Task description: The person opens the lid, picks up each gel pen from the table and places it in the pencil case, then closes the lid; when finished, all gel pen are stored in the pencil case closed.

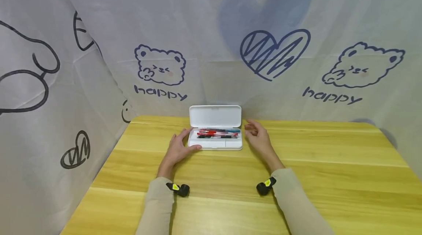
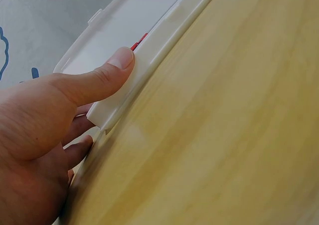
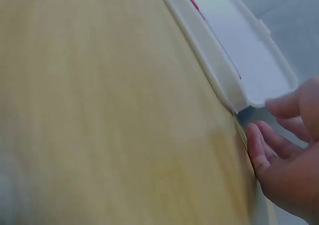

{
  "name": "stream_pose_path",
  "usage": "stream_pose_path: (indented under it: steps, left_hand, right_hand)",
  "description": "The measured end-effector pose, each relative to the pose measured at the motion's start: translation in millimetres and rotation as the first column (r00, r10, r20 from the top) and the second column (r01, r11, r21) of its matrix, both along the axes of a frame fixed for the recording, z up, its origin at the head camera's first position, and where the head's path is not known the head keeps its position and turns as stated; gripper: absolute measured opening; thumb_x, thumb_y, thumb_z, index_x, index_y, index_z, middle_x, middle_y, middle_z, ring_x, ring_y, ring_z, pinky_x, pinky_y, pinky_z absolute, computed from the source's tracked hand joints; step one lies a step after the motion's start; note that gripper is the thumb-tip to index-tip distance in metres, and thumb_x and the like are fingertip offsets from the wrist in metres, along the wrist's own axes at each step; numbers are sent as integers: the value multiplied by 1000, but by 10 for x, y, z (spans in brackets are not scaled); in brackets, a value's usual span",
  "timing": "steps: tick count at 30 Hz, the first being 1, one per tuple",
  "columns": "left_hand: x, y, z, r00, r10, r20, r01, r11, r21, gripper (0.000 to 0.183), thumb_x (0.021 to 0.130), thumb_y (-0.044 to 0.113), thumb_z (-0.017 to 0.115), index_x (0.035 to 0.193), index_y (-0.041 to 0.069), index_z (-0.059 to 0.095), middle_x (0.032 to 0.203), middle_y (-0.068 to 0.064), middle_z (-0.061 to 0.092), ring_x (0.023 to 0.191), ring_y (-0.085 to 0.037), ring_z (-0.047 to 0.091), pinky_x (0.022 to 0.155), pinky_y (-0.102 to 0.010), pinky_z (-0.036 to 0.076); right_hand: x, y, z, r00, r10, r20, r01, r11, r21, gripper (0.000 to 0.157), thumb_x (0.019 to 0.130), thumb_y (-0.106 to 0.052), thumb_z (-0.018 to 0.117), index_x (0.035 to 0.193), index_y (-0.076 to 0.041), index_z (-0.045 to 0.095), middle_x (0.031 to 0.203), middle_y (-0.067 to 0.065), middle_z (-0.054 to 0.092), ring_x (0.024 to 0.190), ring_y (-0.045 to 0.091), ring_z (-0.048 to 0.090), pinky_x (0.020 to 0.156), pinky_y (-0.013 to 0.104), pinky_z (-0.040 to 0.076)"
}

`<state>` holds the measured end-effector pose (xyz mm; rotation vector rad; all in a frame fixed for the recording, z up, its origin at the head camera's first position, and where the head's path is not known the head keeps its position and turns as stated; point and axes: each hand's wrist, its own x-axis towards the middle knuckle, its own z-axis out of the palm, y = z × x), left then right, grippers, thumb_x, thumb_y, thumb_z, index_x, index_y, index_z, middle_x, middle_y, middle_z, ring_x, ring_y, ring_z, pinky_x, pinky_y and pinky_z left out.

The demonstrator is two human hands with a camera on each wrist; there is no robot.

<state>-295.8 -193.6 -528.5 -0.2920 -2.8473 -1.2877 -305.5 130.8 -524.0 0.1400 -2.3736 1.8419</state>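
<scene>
A white pencil case [image 1: 211, 143] lies on the wooden table with its lid [image 1: 215, 116] raised at the back. Inside, red, black and blue pens [image 1: 217, 133] lie side by side in the rear compartment. My left hand [image 1: 178, 150] holds the case's left end. In the left wrist view its thumb [image 2: 107, 78] presses the front wall, while the other fingers go round the end, partly hidden. Just right of the case is my right hand [image 1: 259, 140], fingers loosely bent with nothing in them. The right wrist view shows a small gap between its fingertips [image 3: 255, 137] and the case's corner.
The wooden table [image 1: 329, 161] reaches back to a pale cloth [image 1: 211, 26] printed with hearts and bears. Another cloth hangs along the left side. A black wrist camera [image 1: 179, 189] is strapped to the left sleeve, another [image 1: 265, 186] to the right.
</scene>
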Motion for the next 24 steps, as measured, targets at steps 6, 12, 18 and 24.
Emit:
stream_pose_path:
  steps: [6,12,18,24]
  left_hand:
    - [-12,-12,2,1000,2,-6,-2,1000,-12,89,84,36,86,156,9,43,161,-27,32,152,-44,23,127,-56,4]
    - [-8,-18,13,1000,1,2,-1,1000,-12,90,84,37,86,157,9,42,162,-26,31,152,-43,23,127,-56,3]
    - [-19,-21,11,1000,-10,4,10,1000,-25,88,84,35,86,156,9,42,162,-26,31,152,-41,25,128,-51,1]
    - [-5,0,-2,1000,-4,-2,4,1000,-6,89,82,33,87,156,9,43,160,-26,35,152,-41,27,128,-50,1]
  right_hand:
    - [-2,9,7,980,187,62,-189,982,22,67,97,5,57,157,6,28,148,32,48,132,47,51,114,54,41]
    - [-52,8,21,962,256,90,-259,966,16,72,95,9,54,158,10,21,147,35,47,133,47,49,115,52,41]
    - [-91,24,18,954,285,99,-285,958,-7,74,89,11,57,157,8,28,141,35,52,128,45,51,111,48,43]
    - [-47,32,-9,960,267,78,-269,963,12,69,91,9,57,155,5,31,142,35,52,128,45,52,111,50,43]
